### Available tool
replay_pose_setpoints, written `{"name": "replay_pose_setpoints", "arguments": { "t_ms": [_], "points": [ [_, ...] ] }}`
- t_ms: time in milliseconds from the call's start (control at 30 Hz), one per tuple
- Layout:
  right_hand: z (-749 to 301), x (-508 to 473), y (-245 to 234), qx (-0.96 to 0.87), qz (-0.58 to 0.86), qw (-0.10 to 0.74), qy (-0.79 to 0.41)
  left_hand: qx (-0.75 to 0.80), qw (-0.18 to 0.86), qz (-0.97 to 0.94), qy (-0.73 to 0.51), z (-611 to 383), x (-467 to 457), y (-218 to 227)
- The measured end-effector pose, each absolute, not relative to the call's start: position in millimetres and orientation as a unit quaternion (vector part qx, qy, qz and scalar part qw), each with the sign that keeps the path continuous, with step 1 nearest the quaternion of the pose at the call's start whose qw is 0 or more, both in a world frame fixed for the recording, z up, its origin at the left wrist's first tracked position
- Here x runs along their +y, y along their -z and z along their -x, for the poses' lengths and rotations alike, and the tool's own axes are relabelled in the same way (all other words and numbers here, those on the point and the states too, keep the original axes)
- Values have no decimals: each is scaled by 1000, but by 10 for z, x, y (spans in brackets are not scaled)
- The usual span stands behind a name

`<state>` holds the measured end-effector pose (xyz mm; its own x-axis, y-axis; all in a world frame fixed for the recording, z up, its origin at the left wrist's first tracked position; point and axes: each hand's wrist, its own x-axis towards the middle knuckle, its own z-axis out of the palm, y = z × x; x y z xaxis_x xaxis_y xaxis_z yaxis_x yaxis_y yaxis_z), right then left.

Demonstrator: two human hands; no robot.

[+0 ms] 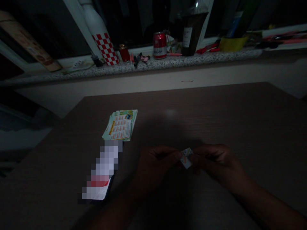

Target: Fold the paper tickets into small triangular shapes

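Head view: folded paper [186, 162] points lengthwise toward the person.

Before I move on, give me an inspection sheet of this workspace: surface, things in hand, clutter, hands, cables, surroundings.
Surface: brown table, dimly lit.
Things in hand: small folded paper, printed.
Clutter: stack of printed cards, left of the hands; pixelated, phone-like device on their near side.
Hands: left hand and right hand pinch the folded paper from opposite sides.
Cables: nothing seen.
Surroundings: speckled windowsill behind the table, holding a red can, a checkered bottle and other items; dark window.
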<state>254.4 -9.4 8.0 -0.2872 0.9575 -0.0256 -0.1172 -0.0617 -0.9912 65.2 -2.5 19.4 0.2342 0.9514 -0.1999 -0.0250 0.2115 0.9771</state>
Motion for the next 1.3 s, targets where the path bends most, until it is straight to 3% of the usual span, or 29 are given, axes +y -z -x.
{"name": "replay_pose_setpoints", "arguments": {
  "t_ms": [600, 867, 1300],
  "points": [
    [-2590, -90, -69, -542, 396, 414, -615, 444, 582, -581, -356, -614, -82, -185],
    [-2580, -117, -35, -547, 383, 367, -647, 409, 437, -748, -285, -582, -59, -214],
    [-2572, -151, -67, -555, 365, 363, -654, 394, 450, -746, -292, -609, -95, -217]
  ]
}}
